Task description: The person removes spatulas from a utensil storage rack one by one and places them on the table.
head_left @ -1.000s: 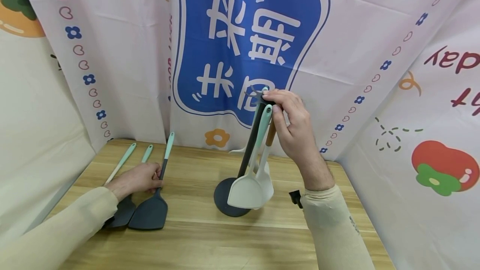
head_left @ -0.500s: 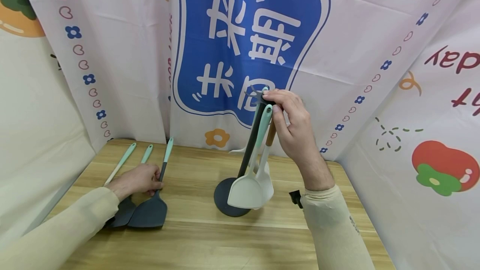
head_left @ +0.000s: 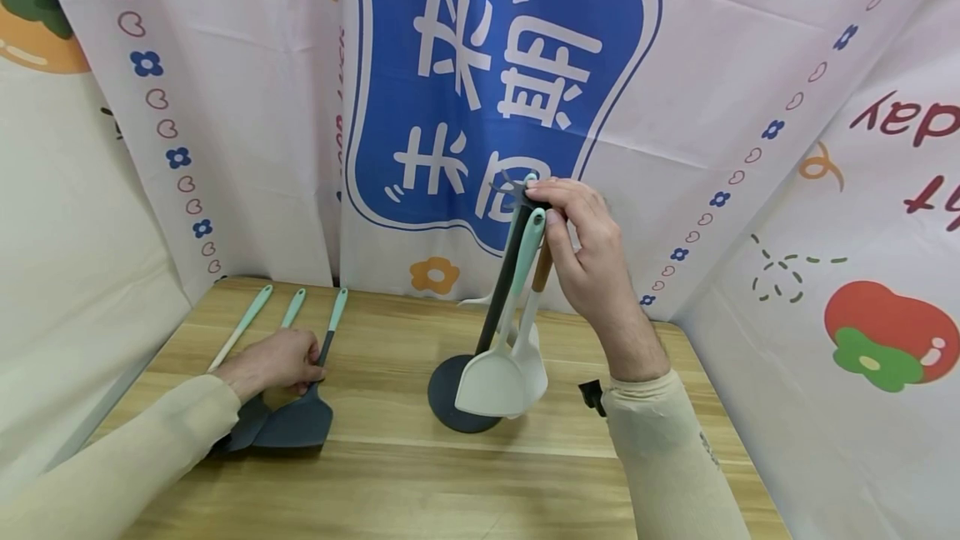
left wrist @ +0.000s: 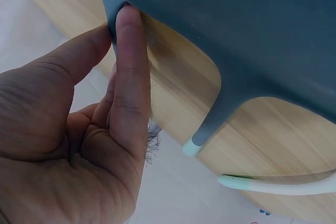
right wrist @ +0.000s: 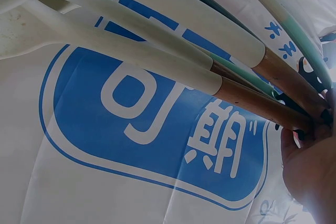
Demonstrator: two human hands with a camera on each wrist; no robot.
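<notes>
My left hand (head_left: 276, 357) pinches the dark shaft of a mint-handled spatula (head_left: 296, 423) between thumb and fingers; the left wrist view shows the pinch near its head (left wrist: 252, 30). Its head lies over or against another dark spatula (head_left: 243, 426). On the right, my right hand (head_left: 588, 252) holds the top of a black utensil stand (head_left: 504, 273), fingers over the hooks. A white turner (head_left: 491, 386) with a mint handle and other pale utensils hang there. Brown-handled ones (right wrist: 262, 106) show beside my right hand (right wrist: 312, 166) in the right wrist view.
A white-shafted, mint-handled utensil (head_left: 240, 325) lies left of my left hand. A small black object (head_left: 592, 397) shows beside my right sleeve. Printed cloth (head_left: 255, 107) rises behind the wooden table (head_left: 390, 482) and at both sides.
The spatula in my left hand has lowered at its handle end and shifted slightly, its head looking more foreshortened. My right hand and the stand have not moved.
</notes>
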